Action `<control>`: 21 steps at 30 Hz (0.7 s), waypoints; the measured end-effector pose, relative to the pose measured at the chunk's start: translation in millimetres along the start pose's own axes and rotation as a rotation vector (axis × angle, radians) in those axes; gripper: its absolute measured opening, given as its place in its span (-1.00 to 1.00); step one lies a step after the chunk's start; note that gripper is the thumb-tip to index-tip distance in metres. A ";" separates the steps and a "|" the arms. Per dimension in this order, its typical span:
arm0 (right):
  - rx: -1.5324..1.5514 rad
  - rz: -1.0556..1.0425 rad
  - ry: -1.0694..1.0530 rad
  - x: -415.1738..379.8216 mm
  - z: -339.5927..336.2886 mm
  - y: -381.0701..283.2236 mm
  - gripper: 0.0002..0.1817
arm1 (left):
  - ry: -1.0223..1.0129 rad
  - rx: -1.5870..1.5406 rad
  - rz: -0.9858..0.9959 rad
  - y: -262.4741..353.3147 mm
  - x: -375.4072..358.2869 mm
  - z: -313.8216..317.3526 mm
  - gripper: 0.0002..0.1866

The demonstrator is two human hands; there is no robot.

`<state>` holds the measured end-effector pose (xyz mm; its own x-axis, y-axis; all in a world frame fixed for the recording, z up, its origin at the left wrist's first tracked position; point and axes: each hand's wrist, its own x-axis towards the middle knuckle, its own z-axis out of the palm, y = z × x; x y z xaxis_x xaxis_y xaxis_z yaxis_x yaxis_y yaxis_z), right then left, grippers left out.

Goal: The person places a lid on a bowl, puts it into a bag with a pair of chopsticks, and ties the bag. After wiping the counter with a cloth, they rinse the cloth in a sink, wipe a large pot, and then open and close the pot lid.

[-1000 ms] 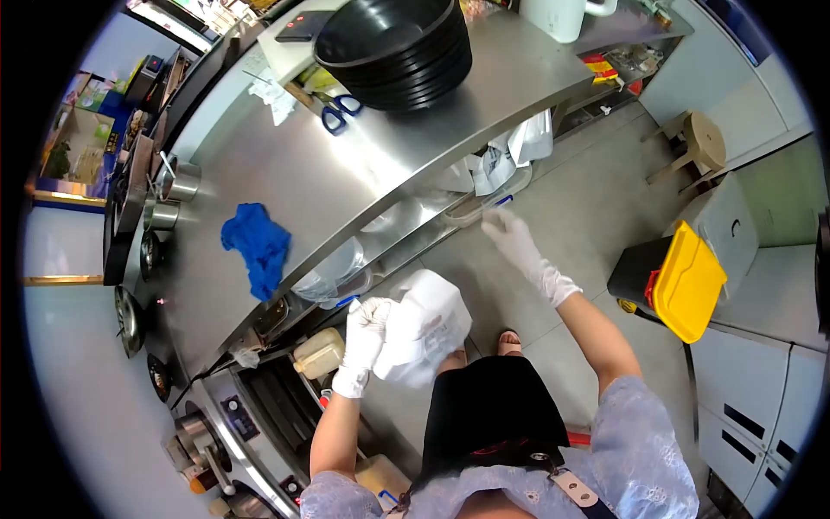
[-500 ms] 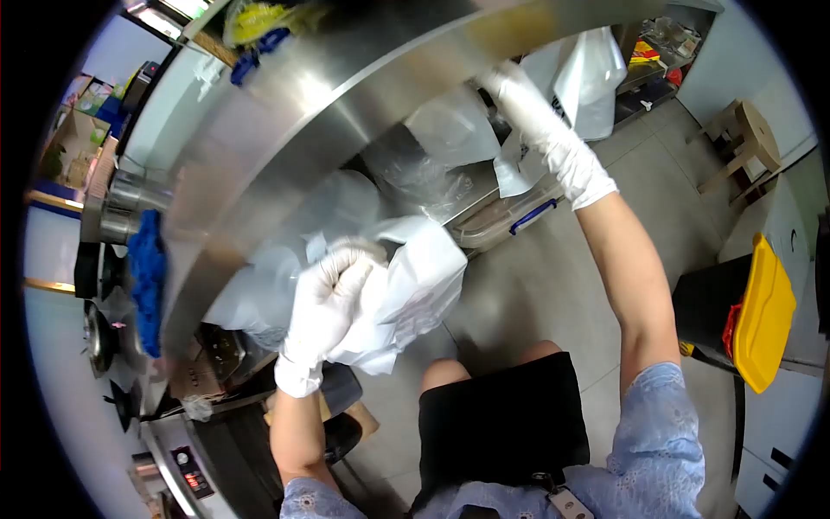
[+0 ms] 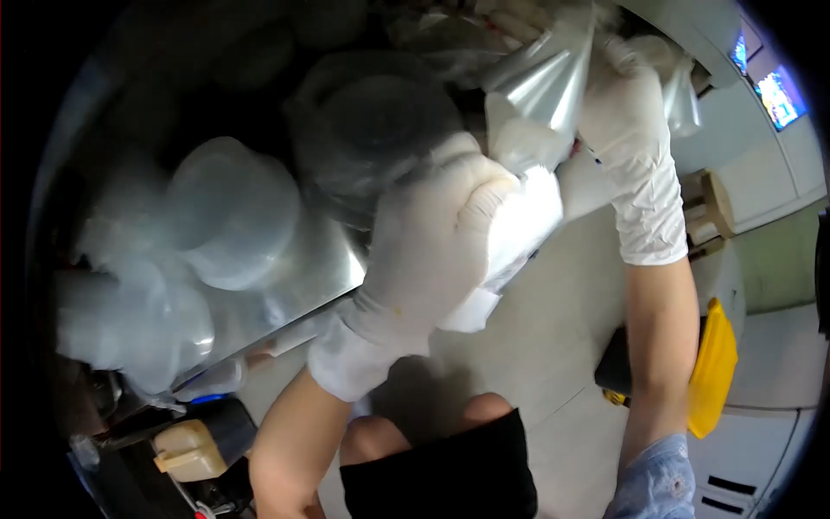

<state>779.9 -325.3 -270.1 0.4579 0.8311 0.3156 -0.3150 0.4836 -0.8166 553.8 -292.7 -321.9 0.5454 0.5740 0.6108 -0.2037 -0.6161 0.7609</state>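
A shiny metal shelf (image 3: 316, 275) carries translucent plastic containers (image 3: 235, 212) beside a plastic-wrapped round bundle (image 3: 367, 121).

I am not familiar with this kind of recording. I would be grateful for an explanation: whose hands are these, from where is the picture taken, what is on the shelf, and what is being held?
There is no machine here: a person works with their own two hands, both in white gloves. The camera sits on the person's head and looks forward and down, so the arms enter from below.

The left hand is closed on a crumpled white plastic bag. The right hand is up beside some shiny clear plastic; whether it grips anything is hard to tell.

On the metal shelf stand cloudy, see-through round tubs. The back is too dark to read.
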 end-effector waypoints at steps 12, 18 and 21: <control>-0.145 0.052 -0.337 -36.7 59.5 -18.4 -0.71 | -0.193 0.137 -0.060 19.8 7.3 -1.7 -0.87; -0.465 -0.091 -0.225 -44.4 65.9 -29.0 -0.73 | -0.079 0.321 -0.255 31.1 16.9 -53.2 -0.71; -0.469 -0.078 -0.146 -44.4 53.6 -23.7 -0.68 | 0.026 0.370 -0.223 48.8 41.3 -50.7 -0.65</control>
<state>722.5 -359.0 -238.9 0.3337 0.8431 0.4216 0.1392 0.3983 -0.9066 525.1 -271.7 -248.5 0.5215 0.7257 0.4488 0.2248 -0.6243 0.7481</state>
